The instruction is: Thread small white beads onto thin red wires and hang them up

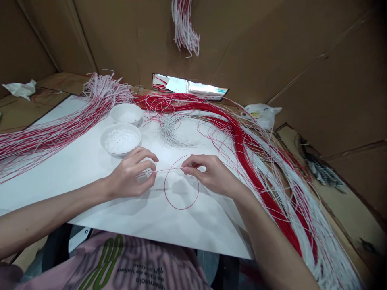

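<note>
Between my two hands runs a thin red-and-white twisted cord, held just above the white tabletop. My right hand pinches it between thumb and fingertips. On the other side, my left hand has its thumb and a finger closing on the cord, with the other fingers curved and spread. A thin red strand hangs in a round loop under the right fingertips. Just beyond my left hand stands a white bowl filled with small white pieces.
Behind that bowl sits a second white bowl. Bundled red-and-white cords lie at left; long red strands and white strands curve along the right. Short grey-white strands lie mid-table. Cardboard walls surround the white table.
</note>
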